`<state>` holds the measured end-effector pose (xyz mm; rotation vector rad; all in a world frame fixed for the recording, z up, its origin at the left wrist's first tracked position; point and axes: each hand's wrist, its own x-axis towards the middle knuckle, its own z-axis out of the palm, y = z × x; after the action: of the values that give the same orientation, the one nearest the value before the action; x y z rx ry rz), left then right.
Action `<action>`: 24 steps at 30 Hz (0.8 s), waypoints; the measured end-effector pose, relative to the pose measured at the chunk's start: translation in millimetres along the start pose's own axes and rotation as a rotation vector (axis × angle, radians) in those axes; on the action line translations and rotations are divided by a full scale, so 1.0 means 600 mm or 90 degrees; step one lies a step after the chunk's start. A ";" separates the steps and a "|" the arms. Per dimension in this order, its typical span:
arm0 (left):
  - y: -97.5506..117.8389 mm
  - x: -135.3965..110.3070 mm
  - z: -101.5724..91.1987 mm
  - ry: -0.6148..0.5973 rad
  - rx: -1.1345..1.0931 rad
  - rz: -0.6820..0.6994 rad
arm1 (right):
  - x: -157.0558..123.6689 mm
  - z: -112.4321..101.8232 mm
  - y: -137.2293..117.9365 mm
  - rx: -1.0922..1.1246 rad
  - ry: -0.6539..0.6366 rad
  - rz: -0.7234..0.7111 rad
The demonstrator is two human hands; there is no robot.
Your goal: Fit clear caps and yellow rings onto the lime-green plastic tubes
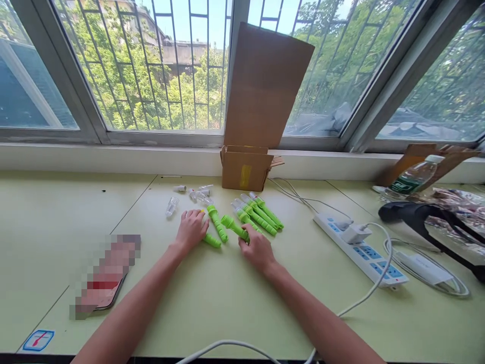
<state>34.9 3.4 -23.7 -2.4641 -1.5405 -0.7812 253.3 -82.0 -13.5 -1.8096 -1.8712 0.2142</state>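
Note:
My right hand is closed round a green ribbed plastic tube, its flared end pointing up and left. My left hand is low over the table with its fingers curled together; what they grip is hidden. A small yellow bit shows at its fingertips, and another green tube sticks out beside the palm. Between my hands lies a loose green tube with an open flared end. Several green tubes with clear caps lie side by side beyond my right hand. Loose clear plastic caps lie beyond my left hand.
A cardboard box stands at the window with its flap up. To the right are a white power strip with cables, a black strap-like object and a water bottle. A blurred phone lies left.

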 end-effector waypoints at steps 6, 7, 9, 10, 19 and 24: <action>-0.007 0.001 -0.005 0.136 -0.006 0.064 | 0.000 0.002 -0.001 -0.012 -0.005 -0.003; -0.006 0.001 -0.007 0.154 -0.011 0.078 | 0.000 0.002 -0.001 -0.011 -0.007 -0.005; -0.002 0.000 -0.009 0.188 -0.033 0.102 | 0.000 0.002 -0.001 -0.011 -0.008 -0.008; 0.000 -0.001 -0.010 0.203 -0.047 0.110 | 0.000 0.002 -0.001 -0.012 -0.006 -0.010; 0.026 -0.014 -0.012 0.259 -0.146 0.146 | -0.002 0.003 0.000 -0.019 -0.004 -0.028; 0.022 -0.013 -0.017 0.254 -0.107 0.138 | -0.001 0.003 0.000 -0.017 0.000 -0.036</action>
<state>39.8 -12.9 -16.9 -2.3370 -1.0889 -1.3065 252.4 -82.1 -15.1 -1.7723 -1.9315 0.1696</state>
